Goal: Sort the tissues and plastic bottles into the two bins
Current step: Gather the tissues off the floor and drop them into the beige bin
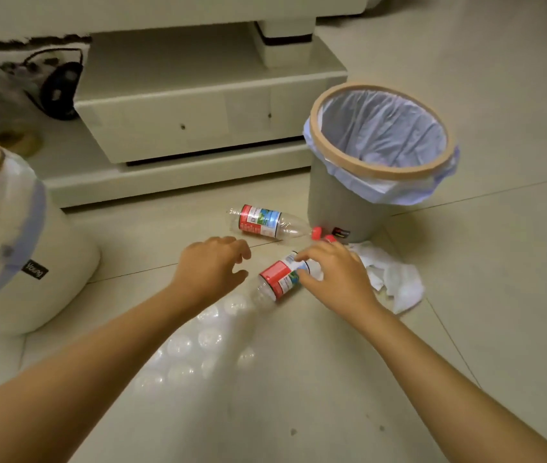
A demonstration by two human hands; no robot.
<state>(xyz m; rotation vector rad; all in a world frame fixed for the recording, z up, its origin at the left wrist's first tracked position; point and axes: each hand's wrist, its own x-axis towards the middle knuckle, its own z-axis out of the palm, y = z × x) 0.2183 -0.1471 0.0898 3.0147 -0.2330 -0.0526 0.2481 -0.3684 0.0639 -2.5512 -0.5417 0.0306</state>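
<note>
Tissues point(396, 279), crumpled white, lay just right of the right hand point(339, 275), whose grip pinched a clear red-labelled bottle point(282, 277). The left hand point(212, 269) hovered released beside it; a second bottle point(265, 222) and lined grey bin point(342, 208) stood beyond.

The right hand point(332, 274) curls its fingers round the near plastic bottle point(280, 277) lying on the tiled floor point(299, 379). The left hand point(213, 267) hovers just left of that grip, fingers loose. Crumpled tissues point(396, 279) lie just right; another bottle point(267, 222) beyond it, beside the grey bin point(339, 202). A white bin point(31, 262) stands well left.
</note>
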